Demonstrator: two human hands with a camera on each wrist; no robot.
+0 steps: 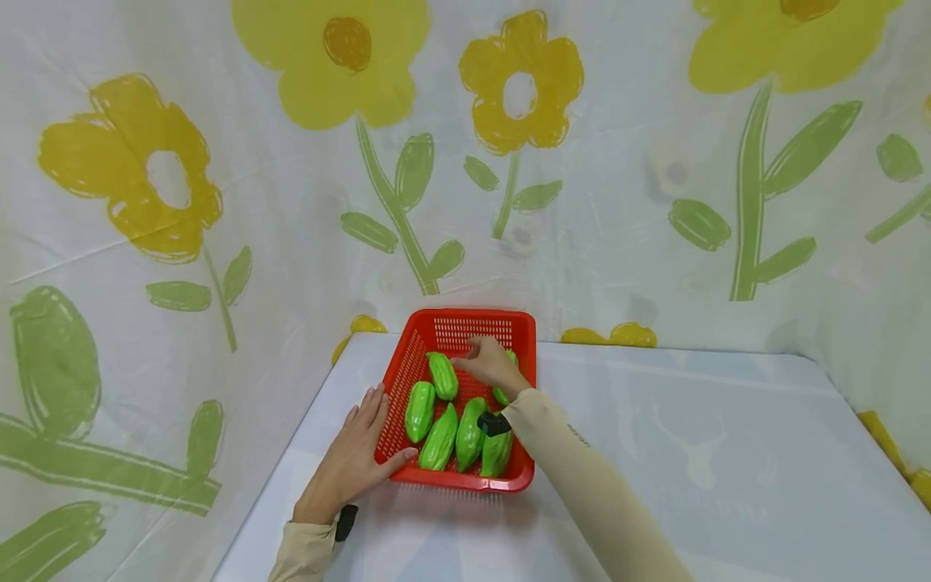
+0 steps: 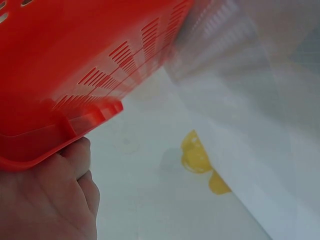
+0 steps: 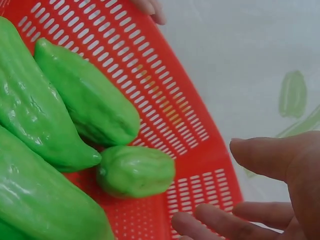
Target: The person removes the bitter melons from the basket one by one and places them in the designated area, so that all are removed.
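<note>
A red perforated plastic basket (image 1: 486, 483) holds several long, glossy green vegetables (image 1: 440, 438) with ridged skin; their exact kind I cannot tell. My left hand (image 1: 354, 453) lies along the basket's left side, fingers straight against the rim and thumb reaching to the front corner. In the left wrist view, the left hand (image 2: 55, 192) touches the rim from outside. Over the back half of the basket hovers my right hand (image 1: 494, 364), its fingers loosely bent with nothing between them. The right wrist view has the right hand (image 3: 270, 195) apart from the nearest green vegetable (image 3: 137, 172).
The basket stands on a white table (image 1: 655, 436) with a faint deer print. A white curtain (image 1: 618, 170) with yellow flowers hangs behind and at the left. Dark wrist cameras sit on both wrists, the right one (image 1: 493, 423) over the vegetables.
</note>
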